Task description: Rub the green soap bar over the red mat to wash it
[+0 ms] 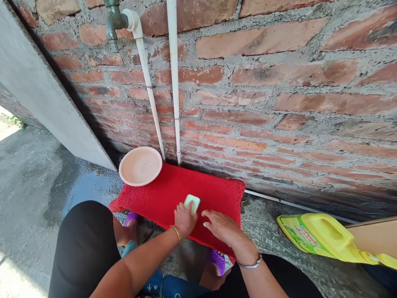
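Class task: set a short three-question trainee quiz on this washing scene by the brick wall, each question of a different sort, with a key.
1. True or false: the left hand presses a pale green soap bar onto the red mat.
2. Where does the pink basin sit? A) on the yellow jug B) at the mat's far left corner, under the tap C) in the person's lap
3. Fill in: the right hand rests flat on the mat, wearing a ____ bangle at the wrist.

Key:
1. True
2. B; the tap is on the brick wall above it, and the yellow jug lies apart to the right.
3. silver
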Demonstrator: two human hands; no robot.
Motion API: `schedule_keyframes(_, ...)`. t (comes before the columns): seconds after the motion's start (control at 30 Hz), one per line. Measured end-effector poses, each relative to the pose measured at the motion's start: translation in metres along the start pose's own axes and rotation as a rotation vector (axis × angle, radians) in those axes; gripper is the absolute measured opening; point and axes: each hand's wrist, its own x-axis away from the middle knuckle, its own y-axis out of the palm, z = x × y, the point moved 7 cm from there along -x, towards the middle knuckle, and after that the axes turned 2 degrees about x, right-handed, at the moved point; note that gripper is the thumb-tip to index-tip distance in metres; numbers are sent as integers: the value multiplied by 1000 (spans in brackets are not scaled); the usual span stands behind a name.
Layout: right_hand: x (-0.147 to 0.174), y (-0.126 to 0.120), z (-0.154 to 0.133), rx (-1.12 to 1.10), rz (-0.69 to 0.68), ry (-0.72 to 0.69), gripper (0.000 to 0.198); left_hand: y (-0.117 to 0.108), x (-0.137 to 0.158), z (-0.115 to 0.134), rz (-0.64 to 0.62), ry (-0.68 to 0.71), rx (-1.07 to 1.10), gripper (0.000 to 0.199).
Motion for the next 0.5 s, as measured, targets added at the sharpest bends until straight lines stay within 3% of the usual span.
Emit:
schedule_keyframes(0.13, -1, -9, 0, -5, -49, 21, 40, -63, -50, -79, 138, -346, 0, 53)
schedule_keyframes(0.23, -5, -11, 2, 10, -88, 36, 42, -81, -62, -108, 175, -508, 14, 55)
schedule_keyframes(0.3, -9, -11, 2, 8, -95, 38, 42, -74, -59, -98, 165, -497, 11, 56)
schedule_keyframes(0.37, -13, -11, 1, 2, -82, 30, 42, -55, -50, -70, 145, -424, 14, 58)
schedule_keyframes(0.5, -18, -11, -6, 5, -37, -20, 37, 3, -24, 9, 3, -19, -35, 58)
